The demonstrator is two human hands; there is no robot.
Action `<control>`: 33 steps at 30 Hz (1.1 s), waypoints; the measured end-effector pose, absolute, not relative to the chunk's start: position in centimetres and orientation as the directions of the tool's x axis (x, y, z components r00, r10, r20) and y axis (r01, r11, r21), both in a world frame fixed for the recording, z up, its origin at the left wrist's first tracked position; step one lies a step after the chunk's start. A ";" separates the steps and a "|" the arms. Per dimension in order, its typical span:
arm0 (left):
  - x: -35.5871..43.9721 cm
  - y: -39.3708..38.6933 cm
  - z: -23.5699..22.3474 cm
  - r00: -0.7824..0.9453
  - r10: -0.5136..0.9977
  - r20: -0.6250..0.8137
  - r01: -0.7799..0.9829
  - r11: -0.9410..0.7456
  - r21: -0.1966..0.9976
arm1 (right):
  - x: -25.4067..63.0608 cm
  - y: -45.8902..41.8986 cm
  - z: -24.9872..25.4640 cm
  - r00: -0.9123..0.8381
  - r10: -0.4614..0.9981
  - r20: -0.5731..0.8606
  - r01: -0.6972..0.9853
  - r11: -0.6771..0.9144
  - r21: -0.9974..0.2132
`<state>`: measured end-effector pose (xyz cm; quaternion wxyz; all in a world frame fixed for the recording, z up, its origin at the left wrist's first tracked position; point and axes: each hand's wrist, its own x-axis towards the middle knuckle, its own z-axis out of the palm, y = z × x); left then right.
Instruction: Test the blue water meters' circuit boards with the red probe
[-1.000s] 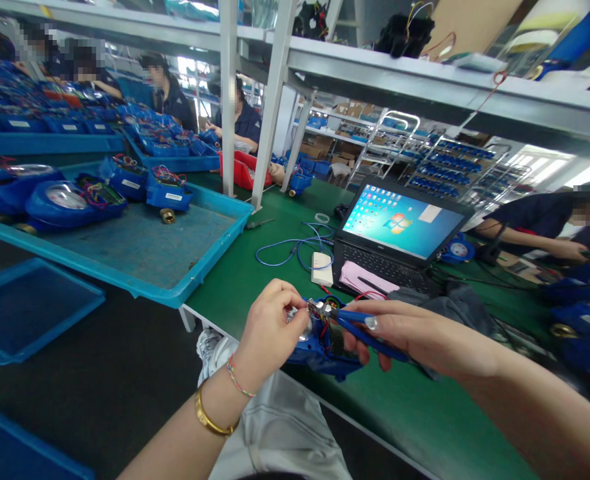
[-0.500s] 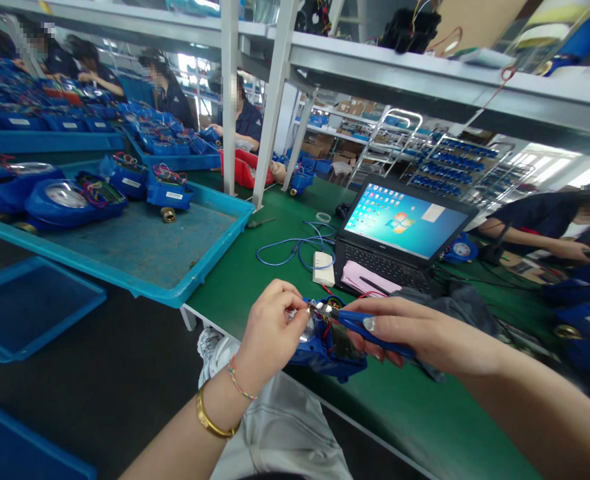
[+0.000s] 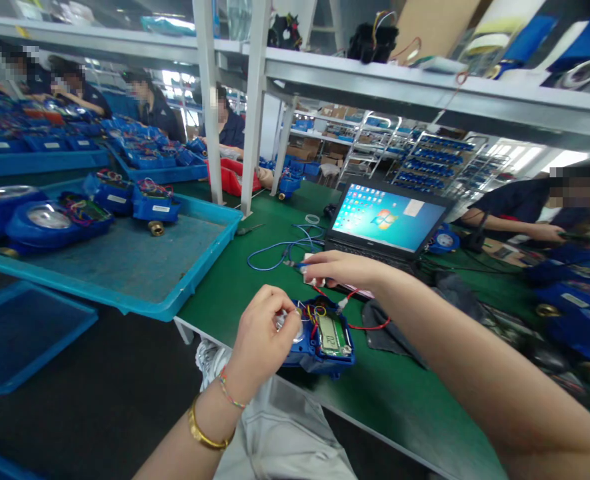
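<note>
Head view: we find both of the person's hands over the green workbench point(image 3: 405, 400). The left hand point(image 3: 269, 330) is drawn nearly closed, thumb and forefinger brought together at the coloured wires point(image 3: 305, 311) of a blue meter; we cannot tell what, if anything, is pinched between the tips. The blue meter point(image 3: 317, 364) lies on the bench just under and to the right of that hand, whose fingers partly cover its round window point(image 3: 296, 331). Its lit-grey display point(image 3: 331, 332), showing digits, faces up to the right of the same hand. A red cable point(image 3: 375, 327) with a white connector point(image 3: 343, 304) meets the far side of the meter.

We record the right hand point(image 3: 342, 268) beyond the meter, palm down, fingers part-bent and loosely spread. Something small and blue shows at its fingertips; we cannot tell what it is or whether it is gripped. A white box point(image 3: 307, 275) sits partly beneath those fingers, and a blue cable point(image 3: 261, 268) loops to their left. Just behind the right hand stands an open laptop point(image 3: 387, 223), its screen on; a dark grey cloth point(image 3: 387, 337) lies below the right forearm.

To the left of the left hand, well apart, we note a blue tray point(image 3: 175, 305) bearing further meters point(image 3: 47, 223). Far right of both hands, a co-worker point(image 3: 512, 200) leans over the bench.
</note>
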<state>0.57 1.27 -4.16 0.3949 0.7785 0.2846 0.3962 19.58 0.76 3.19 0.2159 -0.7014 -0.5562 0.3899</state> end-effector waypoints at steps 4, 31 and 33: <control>0.4 1.6 -4.0 0.531 0.749 0.396 0.128 -0.532 0.837 | 19.6 6.1 0.0 0.169 0.963 -0.210 0.658 -0.269 -0.703; 1.1 -1.5 -0.6 0.514 0.561 0.649 0.360 -0.828 0.431 | 25.4 -7.3 -4.5 0.395 0.908 0.141 0.546 -0.108 -0.831; 2.4 -2.2 -0.1 0.565 0.527 0.635 0.344 -0.850 0.399 | 24.0 -8.3 -2.8 0.394 0.889 0.231 0.493 0.007 -0.870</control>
